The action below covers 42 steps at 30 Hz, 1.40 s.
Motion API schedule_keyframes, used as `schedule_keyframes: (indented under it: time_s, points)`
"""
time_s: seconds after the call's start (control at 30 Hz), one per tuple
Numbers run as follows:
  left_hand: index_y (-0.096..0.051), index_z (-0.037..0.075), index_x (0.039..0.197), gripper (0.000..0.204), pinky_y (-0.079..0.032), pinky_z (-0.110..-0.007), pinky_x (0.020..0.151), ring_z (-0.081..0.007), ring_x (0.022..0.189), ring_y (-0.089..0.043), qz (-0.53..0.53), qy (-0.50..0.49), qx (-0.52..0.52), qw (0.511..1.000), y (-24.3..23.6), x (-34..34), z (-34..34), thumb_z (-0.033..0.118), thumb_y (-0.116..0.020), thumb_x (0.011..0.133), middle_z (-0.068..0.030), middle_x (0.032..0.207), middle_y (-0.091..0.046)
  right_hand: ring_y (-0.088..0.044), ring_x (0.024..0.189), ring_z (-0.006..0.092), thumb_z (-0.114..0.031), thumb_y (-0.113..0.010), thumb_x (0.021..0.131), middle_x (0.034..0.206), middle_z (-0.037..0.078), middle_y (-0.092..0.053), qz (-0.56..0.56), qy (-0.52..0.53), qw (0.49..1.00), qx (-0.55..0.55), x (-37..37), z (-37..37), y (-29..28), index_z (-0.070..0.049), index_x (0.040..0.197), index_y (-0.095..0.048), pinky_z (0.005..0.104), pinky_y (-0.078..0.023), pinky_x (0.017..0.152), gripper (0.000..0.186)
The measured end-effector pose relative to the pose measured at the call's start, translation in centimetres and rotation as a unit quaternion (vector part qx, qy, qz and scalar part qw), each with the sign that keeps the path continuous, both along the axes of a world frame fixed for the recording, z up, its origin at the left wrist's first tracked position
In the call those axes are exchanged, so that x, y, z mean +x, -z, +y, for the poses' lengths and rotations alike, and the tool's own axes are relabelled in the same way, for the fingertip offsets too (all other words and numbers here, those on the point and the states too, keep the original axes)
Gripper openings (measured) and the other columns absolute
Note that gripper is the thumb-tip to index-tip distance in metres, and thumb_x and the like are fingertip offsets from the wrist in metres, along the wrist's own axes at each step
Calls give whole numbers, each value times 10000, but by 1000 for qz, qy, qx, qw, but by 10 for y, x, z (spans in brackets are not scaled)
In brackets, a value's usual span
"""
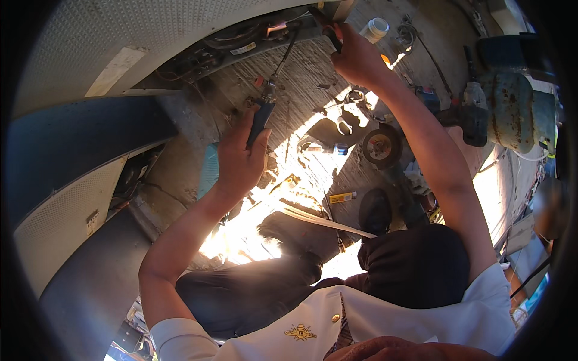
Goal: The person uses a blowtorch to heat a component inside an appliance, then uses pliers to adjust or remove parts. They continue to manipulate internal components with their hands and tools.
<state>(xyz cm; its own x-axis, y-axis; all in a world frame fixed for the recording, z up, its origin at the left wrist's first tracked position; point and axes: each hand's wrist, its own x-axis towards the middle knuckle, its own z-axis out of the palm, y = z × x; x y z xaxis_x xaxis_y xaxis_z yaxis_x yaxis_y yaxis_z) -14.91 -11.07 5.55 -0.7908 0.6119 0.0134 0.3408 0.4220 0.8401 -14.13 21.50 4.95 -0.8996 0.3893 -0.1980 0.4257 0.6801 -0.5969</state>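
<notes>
My left hand (241,153) is wrapped round the dark blue handle of a gas torch (261,123). Its thin metal neck slants up to the open lower bay of a white appliance (198,36), where a pinkish flame (277,27) shows among dark pipes and parts. Up at the right end of that bay, my right hand (359,59) grips dark-handled pliers (332,37). The pliers' jaws point up-left to the bay's edge; what they pinch, if anything, is too small to tell. A thin pale rod or tube runs between the flame and the pliers.
An angle grinder (383,147) lies on the sunlit floor near my shoe, with a small yellow packet (342,197) beside it. A white plastic container (374,29), a cordless drill (473,117) and a rusty blue-green gas cylinder (510,111) stand to the right.
</notes>
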Motion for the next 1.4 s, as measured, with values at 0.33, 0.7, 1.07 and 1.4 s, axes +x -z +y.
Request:
schedule_keyframes:
  time_s: [0.33, 0.7, 1.07, 1.4]
  points:
    - [-636, 7, 1349, 410, -529, -363, 664, -231, 698, -660, -9, -8, -9, 1000, -5, -1, 1, 112, -722, 962, -151, 849, -679, -670, 1122, 477, -117, -605, 875, 1202, 294, -697, 14, -11, 1000, 4, 0, 3, 5, 20, 1341, -503, 524, -532, 947, 496]
    - [-646, 17, 1344, 405, -532, -383, 678, -278, 717, -667, -5, -11, -24, 1000, -5, -4, 3, 138, -717, 964, -160, 864, -686, -666, 1128, 485, -122, -599, 875, 1207, 301, -697, 13, -6, 1000, 9, -1, 2, 6, 6, 1374, -488, 527, -535, 957, 527]
    - [-641, 15, 1362, 432, -542, -397, 707, -324, 767, -685, 3, -7, -22, 1000, 1, -6, 3, 158, -730, 964, -192, 932, -706, -675, 1091, 486, -128, -604, 881, 1165, 299, -704, 9, -12, 1000, 8, -1, 3, 6, -1, 1375, -479, 537, -537, 928, 526]
    - [-633, 11, 1384, 450, -555, -388, 741, -293, 810, -703, -7, -7, -23, 1000, 1, -4, 1, 147, -737, 968, -187, 1001, -719, -677, 1082, 487, -126, -600, 878, 1141, 302, -706, 15, -13, 1000, 5, 0, 3, 6, -4, 1376, -476, 538, -538, 923, 528]
